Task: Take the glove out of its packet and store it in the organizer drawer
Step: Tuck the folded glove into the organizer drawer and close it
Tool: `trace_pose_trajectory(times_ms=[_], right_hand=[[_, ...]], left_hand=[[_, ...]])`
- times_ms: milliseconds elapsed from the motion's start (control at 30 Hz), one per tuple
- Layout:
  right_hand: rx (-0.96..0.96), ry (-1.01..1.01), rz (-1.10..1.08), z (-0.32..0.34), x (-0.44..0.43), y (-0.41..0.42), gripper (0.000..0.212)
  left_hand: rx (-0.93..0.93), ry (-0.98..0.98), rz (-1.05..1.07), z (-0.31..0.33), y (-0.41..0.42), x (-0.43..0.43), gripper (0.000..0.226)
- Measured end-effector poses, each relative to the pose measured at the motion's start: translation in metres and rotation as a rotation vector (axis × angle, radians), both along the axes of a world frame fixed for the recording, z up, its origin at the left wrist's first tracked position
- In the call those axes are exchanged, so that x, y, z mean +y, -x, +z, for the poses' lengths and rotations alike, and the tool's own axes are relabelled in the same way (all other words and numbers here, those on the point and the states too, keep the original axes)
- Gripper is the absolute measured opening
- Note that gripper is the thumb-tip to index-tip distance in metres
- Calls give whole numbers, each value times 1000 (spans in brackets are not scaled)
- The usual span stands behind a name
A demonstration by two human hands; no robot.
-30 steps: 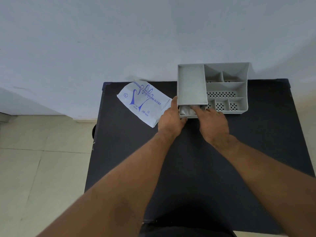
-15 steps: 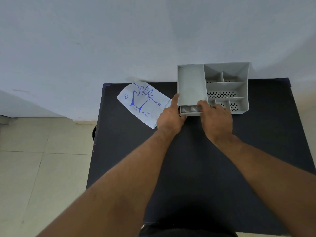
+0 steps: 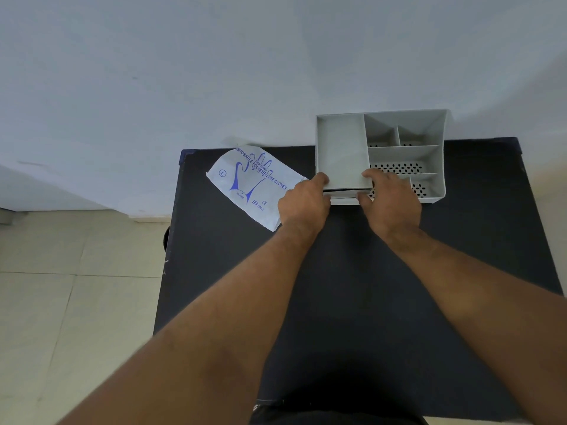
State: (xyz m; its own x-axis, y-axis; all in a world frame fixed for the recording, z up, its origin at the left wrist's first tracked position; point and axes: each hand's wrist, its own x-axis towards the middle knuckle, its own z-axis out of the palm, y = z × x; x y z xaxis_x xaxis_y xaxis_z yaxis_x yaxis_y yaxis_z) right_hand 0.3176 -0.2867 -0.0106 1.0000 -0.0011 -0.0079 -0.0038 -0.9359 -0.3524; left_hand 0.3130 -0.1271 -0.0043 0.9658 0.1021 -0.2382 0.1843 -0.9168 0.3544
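A grey plastic organizer [image 3: 405, 154] with several open compartments stands at the far edge of the black table [image 3: 352, 286]. Its drawer [image 3: 343, 196] at the front left is pushed almost fully in, only a thin dark gap showing; the glove is hidden from view. My left hand [image 3: 303, 205] presses against the organizer's front left corner. My right hand [image 3: 389, 200] rests on the drawer front, fingers curled over the top edge. The white glove packet [image 3: 254, 182] with blue print lies flat to the left of the organizer.
A pale wall rises right behind the table. Beige floor tiles [image 3: 61, 302] lie to the left, beyond the table's left edge. Both of my forearms stretch across the table's middle.
The drawer has slid inward: the white glove seen in its open front a second ago is now hidden. My right hand moved forward with the drawer; my left hand stayed at the corner.
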Motion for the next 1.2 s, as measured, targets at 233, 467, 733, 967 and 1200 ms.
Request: trace_pose_trajectory(times_ms=[233,467,733,967,1200], right_hand=[[9,-31,2,-2,-4,-3,24],[17,-26,-2,-4,-4,-2,17],[-53,-193,-135,-9,13,41,43],[219,-224,23,-29,43,71,25],[378,-227,300,-34,92,54,48]], left_hand=[[-1,-79,-48,1,-9,1,12],[-7,-72,-79,1,-10,0,12],[-110,82,59,-9,22,-1,31],[149,300,353,-32,58,24,18],[82,312,526,-38,68,76,33]])
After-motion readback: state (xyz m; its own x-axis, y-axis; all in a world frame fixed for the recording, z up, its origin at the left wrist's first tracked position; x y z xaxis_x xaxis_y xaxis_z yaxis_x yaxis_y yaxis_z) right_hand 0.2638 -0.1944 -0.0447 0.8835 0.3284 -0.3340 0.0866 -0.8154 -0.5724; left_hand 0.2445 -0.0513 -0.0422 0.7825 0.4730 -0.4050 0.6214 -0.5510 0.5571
